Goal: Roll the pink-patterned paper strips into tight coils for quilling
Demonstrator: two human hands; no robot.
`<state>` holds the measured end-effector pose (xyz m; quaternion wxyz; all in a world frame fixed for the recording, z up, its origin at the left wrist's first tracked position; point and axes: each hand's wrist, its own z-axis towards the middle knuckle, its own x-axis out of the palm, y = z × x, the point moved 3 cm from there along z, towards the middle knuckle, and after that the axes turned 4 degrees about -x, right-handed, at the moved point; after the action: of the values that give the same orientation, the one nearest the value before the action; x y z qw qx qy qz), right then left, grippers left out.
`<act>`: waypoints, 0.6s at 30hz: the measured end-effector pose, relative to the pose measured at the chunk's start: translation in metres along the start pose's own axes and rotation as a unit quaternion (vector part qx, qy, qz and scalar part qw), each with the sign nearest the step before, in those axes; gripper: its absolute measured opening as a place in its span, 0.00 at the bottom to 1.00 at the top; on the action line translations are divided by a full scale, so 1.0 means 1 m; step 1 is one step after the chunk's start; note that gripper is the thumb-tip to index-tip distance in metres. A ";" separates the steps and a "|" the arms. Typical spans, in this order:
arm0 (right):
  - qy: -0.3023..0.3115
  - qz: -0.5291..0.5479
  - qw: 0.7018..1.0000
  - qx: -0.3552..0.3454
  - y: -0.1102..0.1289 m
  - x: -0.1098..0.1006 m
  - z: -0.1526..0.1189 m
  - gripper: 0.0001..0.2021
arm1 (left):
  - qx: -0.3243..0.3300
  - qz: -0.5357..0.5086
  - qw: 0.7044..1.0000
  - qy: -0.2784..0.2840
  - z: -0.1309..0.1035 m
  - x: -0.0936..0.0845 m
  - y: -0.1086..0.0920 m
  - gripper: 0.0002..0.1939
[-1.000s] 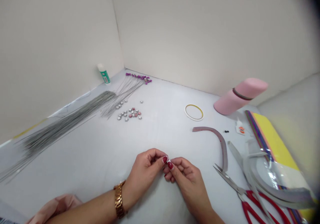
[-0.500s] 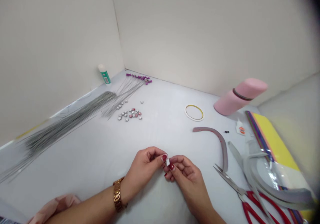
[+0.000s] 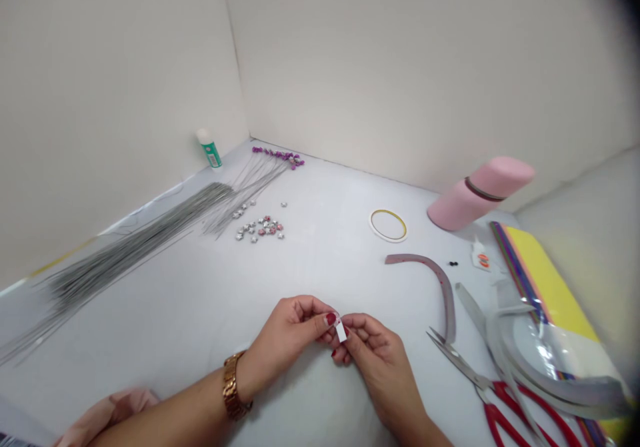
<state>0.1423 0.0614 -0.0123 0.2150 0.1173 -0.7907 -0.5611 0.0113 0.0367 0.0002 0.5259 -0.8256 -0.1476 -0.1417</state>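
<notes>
A small white paper strip (image 3: 341, 331) is pinched between my two hands above the front middle of the table. My left hand (image 3: 295, 330), with a gold bracelet watch (image 3: 233, 386) at the wrist, grips its upper end between thumb and fingers. From the other side my right hand (image 3: 376, 360) has thumb and fingertips closed on the strip near its lower part. Part of the strip is hidden behind the fingers. Farther back lie several small folded paper stars (image 3: 261, 232), silver and pinkish.
Long thin wires (image 3: 145, 240) lie at left, near purple-tipped stems (image 3: 277, 154) and a glue stick (image 3: 209, 148). To the right are a tape roll (image 3: 389, 225), pink bottle (image 3: 477, 194), curled strip (image 3: 440, 280), red-handled scissors (image 3: 483, 382), small glue bottle (image 3: 481, 257) and coloured paper (image 3: 550, 280).
More of the white strip shows now, tilted down between the fingers. Both hands have shifted very slightly. Everything else on the table stays where it was.
</notes>
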 end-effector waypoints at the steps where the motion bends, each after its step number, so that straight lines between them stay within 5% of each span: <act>1: 0.001 -0.004 1.000 -0.001 0.000 0.000 0.000 0.07 | 0.002 0.005 1.000 -0.004 0.000 -0.001 0.000 0.10; 13: -0.032 -0.012 0.999 -0.007 0.001 -0.001 0.001 0.10 | 0.029 0.043 0.999 0.015 -0.005 0.007 0.002 0.08; 18: 0.010 -0.054 0.998 -0.020 0.004 0.000 -0.001 0.11 | 0.035 0.117 0.991 -0.045 -0.004 0.001 0.006 0.09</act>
<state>0.1427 0.0616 -0.0083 0.1944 0.1613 -0.7698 -0.5862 0.0142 0.0304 -0.0029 0.5605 -0.8236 -0.0786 -0.0362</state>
